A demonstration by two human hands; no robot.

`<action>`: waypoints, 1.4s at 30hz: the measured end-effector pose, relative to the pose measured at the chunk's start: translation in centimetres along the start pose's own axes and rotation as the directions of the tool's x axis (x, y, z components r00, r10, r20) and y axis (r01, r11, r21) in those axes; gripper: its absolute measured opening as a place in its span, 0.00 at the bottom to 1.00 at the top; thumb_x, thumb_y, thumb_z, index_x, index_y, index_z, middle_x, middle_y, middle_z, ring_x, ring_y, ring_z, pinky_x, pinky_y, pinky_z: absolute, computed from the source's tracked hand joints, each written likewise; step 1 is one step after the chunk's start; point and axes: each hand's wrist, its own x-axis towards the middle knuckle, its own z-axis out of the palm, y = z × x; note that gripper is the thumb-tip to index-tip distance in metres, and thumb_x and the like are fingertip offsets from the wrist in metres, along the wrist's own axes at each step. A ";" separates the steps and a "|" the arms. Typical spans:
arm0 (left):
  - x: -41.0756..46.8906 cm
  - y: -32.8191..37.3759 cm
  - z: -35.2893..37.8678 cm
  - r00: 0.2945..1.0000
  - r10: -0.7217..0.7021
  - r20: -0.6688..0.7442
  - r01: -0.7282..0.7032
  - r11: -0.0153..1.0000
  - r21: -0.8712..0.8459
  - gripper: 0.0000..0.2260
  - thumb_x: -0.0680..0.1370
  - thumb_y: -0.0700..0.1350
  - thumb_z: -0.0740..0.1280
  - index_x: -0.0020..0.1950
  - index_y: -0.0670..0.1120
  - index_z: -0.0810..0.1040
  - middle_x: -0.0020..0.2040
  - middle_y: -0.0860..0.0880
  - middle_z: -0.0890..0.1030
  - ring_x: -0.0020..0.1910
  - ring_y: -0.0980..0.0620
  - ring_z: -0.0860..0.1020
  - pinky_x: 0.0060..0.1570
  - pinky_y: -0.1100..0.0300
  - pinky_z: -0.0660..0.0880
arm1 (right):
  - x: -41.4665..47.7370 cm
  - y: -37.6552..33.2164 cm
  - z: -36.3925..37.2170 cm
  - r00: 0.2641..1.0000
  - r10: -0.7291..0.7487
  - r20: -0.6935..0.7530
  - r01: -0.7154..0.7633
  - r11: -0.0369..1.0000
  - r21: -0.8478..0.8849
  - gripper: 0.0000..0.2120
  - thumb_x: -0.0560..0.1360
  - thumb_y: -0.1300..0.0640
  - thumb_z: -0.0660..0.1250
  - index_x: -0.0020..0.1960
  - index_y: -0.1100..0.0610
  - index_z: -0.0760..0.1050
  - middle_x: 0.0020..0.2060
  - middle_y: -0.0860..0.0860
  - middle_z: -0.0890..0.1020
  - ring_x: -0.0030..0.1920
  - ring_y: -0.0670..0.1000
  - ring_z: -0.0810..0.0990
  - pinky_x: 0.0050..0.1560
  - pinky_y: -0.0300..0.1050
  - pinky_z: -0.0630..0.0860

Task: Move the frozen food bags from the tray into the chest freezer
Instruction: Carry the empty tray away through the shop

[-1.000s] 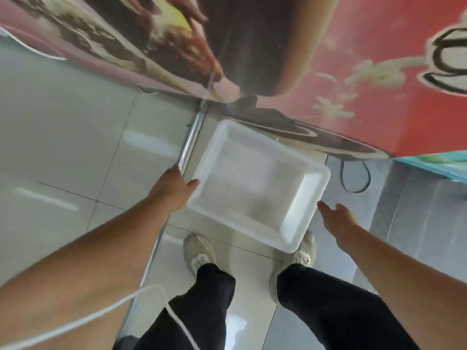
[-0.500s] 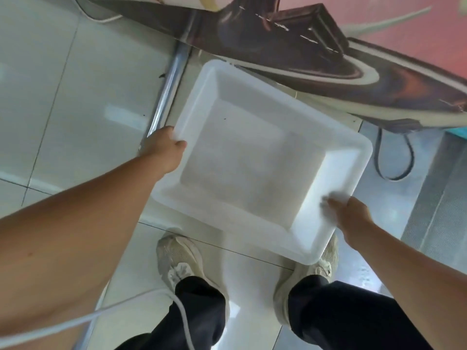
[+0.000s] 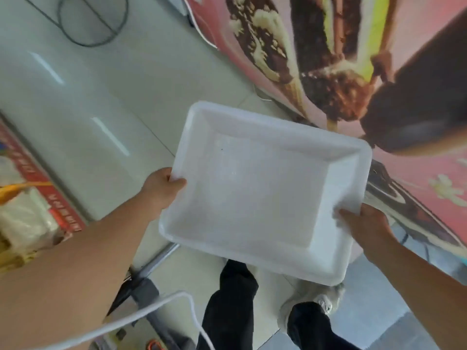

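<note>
A white plastic tray (image 3: 255, 198) is held up in the air in front of me, and nothing lies in it. My left hand (image 3: 161, 188) grips its left rim with the thumb over the edge. On the right short rim my right hand (image 3: 364, 226) holds on with the fingers inside. A chest freezer (image 3: 379, 72) with a pink ice-cream picture on its side stands behind and to the right of the tray. No frozen food bags are in view.
Pale floor tiles (image 3: 106, 92) spread to the left, with a dark cable loop (image 3: 93, 21) at the top. A red-edged unit with pale bags (image 3: 25, 218) sits at the far left. My legs and shoes (image 3: 313, 301) are below the tray, beside a metal rail (image 3: 156, 261).
The tray has come up off the floor with both hands on it. My right hand, free a second ago, took hold of the right rim. The view has swung towards the freezer side.
</note>
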 end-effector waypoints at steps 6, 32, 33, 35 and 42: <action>-9.4 -3.4 -15.1 0.967 -0.123 -0.221 0.072 0.972 -0.224 0.06 0.77 0.42 0.68 0.53 0.43 0.82 0.40 0.46 0.81 0.34 0.49 0.77 0.33 0.65 0.73 | -8.1 -17.9 1.9 0.931 -0.344 0.126 0.364 0.905 -0.221 0.06 0.74 0.56 0.70 0.48 0.59 0.81 0.38 0.56 0.84 0.36 0.54 0.81 0.36 0.44 0.75; 0.0 -7.9 -59.7 0.802 -0.509 -0.312 0.143 0.671 -0.728 0.06 0.79 0.44 0.64 0.53 0.46 0.80 0.48 0.44 0.84 0.47 0.40 0.82 0.52 0.40 0.80 | -26.1 -74.3 40.1 0.488 -0.710 0.508 0.873 0.384 -0.301 0.04 0.75 0.50 0.66 0.46 0.49 0.75 0.34 0.41 0.77 0.35 0.42 0.75 0.31 0.37 0.65; 1.9 -7.3 -61.7 0.801 -0.507 -0.320 0.133 0.671 -0.729 0.06 0.79 0.44 0.64 0.51 0.47 0.80 0.48 0.44 0.84 0.47 0.41 0.82 0.52 0.40 0.80 | -26.0 -77.0 41.8 0.485 -0.710 0.511 0.874 0.375 -0.308 0.05 0.75 0.49 0.66 0.46 0.50 0.75 0.34 0.43 0.78 0.35 0.44 0.75 0.31 0.37 0.66; 5.8 -6.3 -65.7 0.798 -0.504 -0.332 0.128 0.679 -0.723 0.04 0.78 0.43 0.65 0.47 0.48 0.80 0.46 0.44 0.84 0.46 0.40 0.82 0.51 0.41 0.80 | -25.9 -82.5 45.1 0.476 -0.725 0.498 0.879 0.369 -0.302 0.05 0.76 0.51 0.67 0.45 0.51 0.75 0.34 0.45 0.78 0.34 0.43 0.74 0.30 0.38 0.65; 22.6 -3.1 -82.9 0.784 -0.473 -0.402 0.079 0.719 -0.691 0.02 0.78 0.39 0.65 0.48 0.44 0.77 0.42 0.44 0.81 0.40 0.42 0.80 0.39 0.53 0.78 | -25.8 -100.3 56.9 0.480 -0.746 0.462 0.868 0.329 -0.372 0.07 0.77 0.51 0.65 0.41 0.51 0.76 0.32 0.47 0.79 0.37 0.56 0.77 0.32 0.42 0.67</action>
